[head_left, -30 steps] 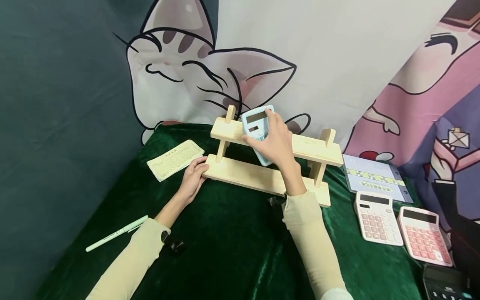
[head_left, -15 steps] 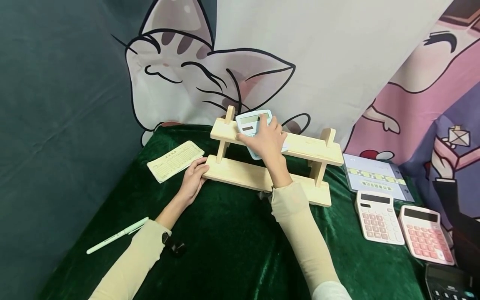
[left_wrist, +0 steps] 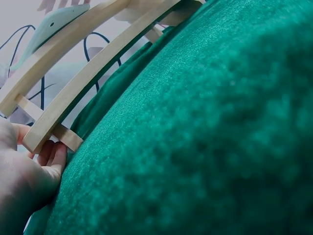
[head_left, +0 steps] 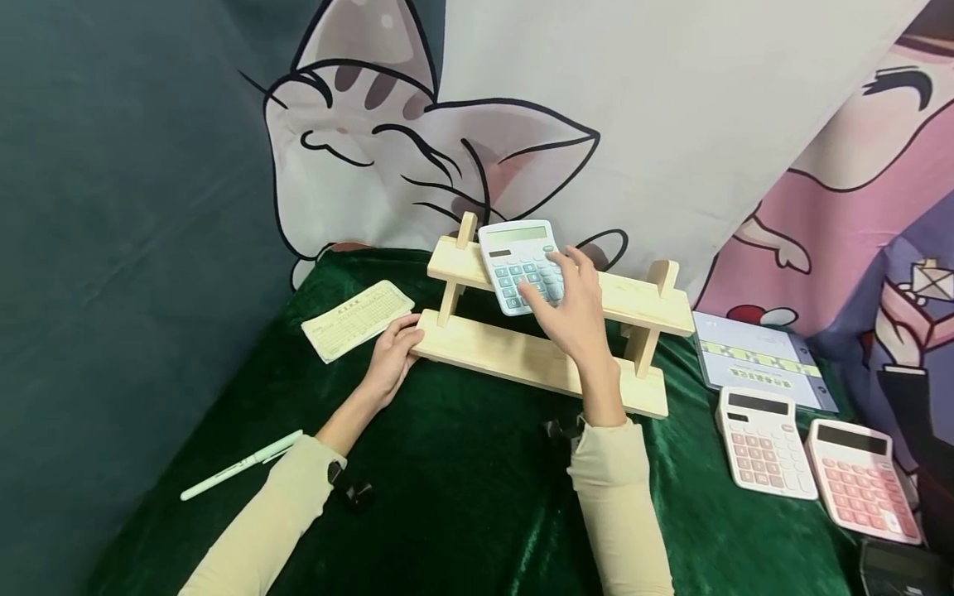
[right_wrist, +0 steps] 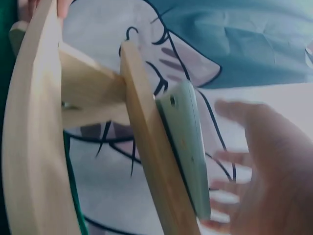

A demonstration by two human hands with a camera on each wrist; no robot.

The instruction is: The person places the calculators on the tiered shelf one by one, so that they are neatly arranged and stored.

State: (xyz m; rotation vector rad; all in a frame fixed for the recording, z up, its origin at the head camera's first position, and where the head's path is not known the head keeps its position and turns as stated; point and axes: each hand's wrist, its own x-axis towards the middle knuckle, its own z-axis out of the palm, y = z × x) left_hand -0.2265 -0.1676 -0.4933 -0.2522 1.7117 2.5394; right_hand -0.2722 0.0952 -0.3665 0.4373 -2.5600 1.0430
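A two-tier wooden display stand (head_left: 495,352) stands on green velvet cloth. On its upper board rests a light-blue and white calculator (head_left: 525,257), screen end toward the backdrop. My right hand (head_left: 577,310) hovers at the calculator's right side, fingers spread; the right wrist view shows a gap between the hand (right_wrist: 281,171) and the calculator (right_wrist: 183,147). At the lower board's left end, my left hand (head_left: 391,356) grips the stand. In the left wrist view its fingertips (left_wrist: 56,154) curl under the board's end.
A paper form pad (head_left: 356,321) lies left of the stand, a pale green pen (head_left: 238,468) nearer the front. To the right are a grey-blue booklet (head_left: 760,356), a white-pink calculator (head_left: 766,451), a pink calculator (head_left: 864,480) and a black one (head_left: 902,571). A cat-print curtain hangs behind.
My right hand lowered the blue calculator onto the upper board, let go of it and drew back to the right. My left hand has kept its hold on the stand.
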